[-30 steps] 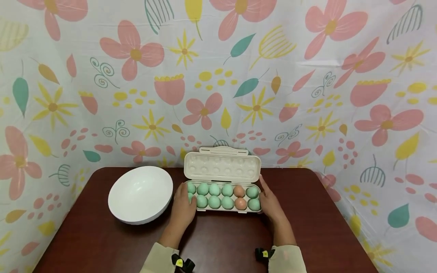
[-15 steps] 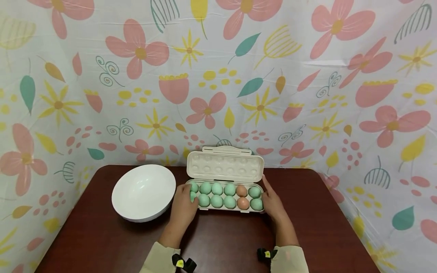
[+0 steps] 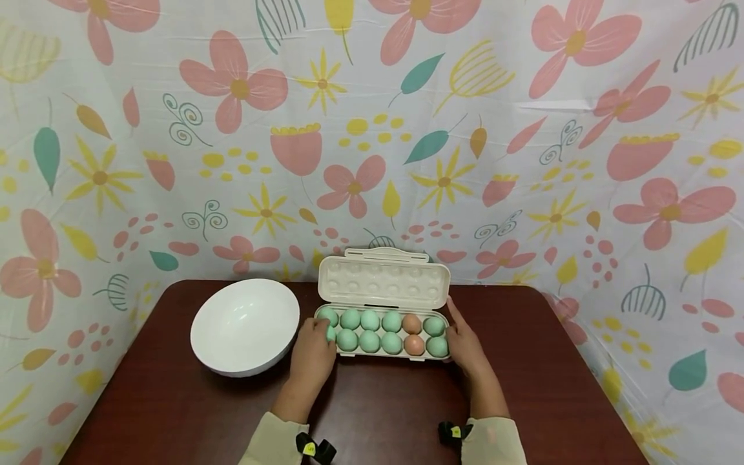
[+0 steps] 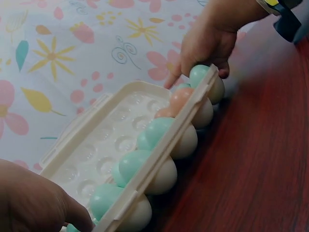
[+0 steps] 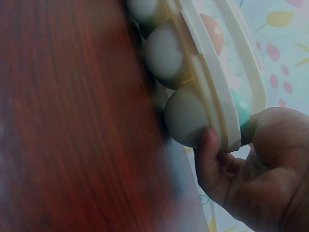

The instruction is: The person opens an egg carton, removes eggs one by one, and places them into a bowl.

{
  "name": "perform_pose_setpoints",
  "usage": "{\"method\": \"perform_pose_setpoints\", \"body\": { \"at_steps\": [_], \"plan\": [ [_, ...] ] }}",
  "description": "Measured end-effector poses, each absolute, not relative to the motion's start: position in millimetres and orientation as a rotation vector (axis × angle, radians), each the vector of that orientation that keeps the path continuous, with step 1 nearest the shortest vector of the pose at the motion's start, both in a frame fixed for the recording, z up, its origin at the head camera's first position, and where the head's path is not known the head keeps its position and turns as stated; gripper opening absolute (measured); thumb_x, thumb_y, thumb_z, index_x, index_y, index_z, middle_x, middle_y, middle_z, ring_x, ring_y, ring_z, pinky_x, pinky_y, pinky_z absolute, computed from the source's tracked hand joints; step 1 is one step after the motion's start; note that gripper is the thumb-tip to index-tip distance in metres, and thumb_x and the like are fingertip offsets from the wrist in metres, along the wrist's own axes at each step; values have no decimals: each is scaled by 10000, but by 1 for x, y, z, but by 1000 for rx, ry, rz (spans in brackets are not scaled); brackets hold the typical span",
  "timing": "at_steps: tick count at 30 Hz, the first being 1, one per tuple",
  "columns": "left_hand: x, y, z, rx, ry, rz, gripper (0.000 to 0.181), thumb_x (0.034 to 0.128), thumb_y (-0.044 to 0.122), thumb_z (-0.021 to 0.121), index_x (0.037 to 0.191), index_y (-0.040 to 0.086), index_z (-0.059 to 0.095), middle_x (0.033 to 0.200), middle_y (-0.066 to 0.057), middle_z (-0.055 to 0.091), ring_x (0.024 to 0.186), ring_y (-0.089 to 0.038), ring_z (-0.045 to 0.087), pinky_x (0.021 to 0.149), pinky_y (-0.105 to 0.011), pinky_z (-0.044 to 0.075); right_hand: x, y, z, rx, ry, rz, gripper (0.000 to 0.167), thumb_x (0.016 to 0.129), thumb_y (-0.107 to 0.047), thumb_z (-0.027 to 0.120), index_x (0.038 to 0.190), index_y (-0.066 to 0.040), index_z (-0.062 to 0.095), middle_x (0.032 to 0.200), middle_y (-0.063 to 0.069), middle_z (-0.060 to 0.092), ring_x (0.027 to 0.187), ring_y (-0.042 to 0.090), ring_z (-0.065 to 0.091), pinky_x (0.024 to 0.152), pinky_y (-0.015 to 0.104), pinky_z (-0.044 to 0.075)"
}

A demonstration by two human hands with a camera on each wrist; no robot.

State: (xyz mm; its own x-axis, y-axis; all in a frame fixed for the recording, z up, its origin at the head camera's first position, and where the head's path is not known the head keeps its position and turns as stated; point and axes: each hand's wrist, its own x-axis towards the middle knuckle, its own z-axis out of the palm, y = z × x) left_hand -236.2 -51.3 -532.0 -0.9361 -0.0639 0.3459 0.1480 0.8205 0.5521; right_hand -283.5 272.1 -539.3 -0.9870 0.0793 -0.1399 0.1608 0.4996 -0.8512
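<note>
A cream plastic egg carton [image 3: 383, 284] stands with its lid raised, holding two rows of eggs. Most are pale green eggs [image 3: 369, 341]; one column near the right has two orange-brown eggs [image 3: 414, 345]. At the carton's left end my left hand [image 3: 312, 355] pinches the front-row green egg [image 3: 331, 334], which its fingers mostly cover. My right hand [image 3: 467, 349] grips the opposite end. In the right wrist view, the thumb of that hand [image 5: 270, 169] presses a rounded cup from below, beside the rim.
To the carton's left, a large white bowl [image 3: 244, 329] sits on the dark red-brown table [image 3: 383, 407]. Behind the table hangs a floral cloth [image 3: 354, 187]. A black strap is on each wrist.
The fingers of my left hand have drawn back toward me, uncovering the rear left egg, and are now around the front one. My right hand keeps its grip. The view shifted slightly.
</note>
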Motion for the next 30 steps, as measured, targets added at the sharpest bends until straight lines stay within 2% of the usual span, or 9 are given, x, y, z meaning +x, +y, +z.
{"method": "perform_pose_setpoints", "body": {
  "at_steps": [10,20,30],
  "plan": [
    [-235,-49,-534,-71,-2611,-755,370,786,-22,738,1150,-44,678,1089,-241,641,1076,-388,620,871,-484,562,-284,272,-540,200,2652,-1536,654,1043,-142,337,1598,-449,179,936,146,508,651,227,559,529,364,569],
    [-236,-48,-532,-62,-2610,-819,380,783,-34,772,1153,-24,687,1060,-209,629,1033,-357,621,855,-463,559,-284,274,-540,202,2645,-1508,636,1062,-181,323,1588,-488,141,916,127,486,620,220,535,545,365,562],
    [-234,-50,-523,-57,-2593,-886,385,838,-12,762,1212,16,681,1152,-197,618,1063,-356,646,855,-467,570,-285,275,-541,194,2633,-1501,636,1067,-180,325,1586,-492,130,844,88,452,564,191,497,549,370,543]
  ]
}}
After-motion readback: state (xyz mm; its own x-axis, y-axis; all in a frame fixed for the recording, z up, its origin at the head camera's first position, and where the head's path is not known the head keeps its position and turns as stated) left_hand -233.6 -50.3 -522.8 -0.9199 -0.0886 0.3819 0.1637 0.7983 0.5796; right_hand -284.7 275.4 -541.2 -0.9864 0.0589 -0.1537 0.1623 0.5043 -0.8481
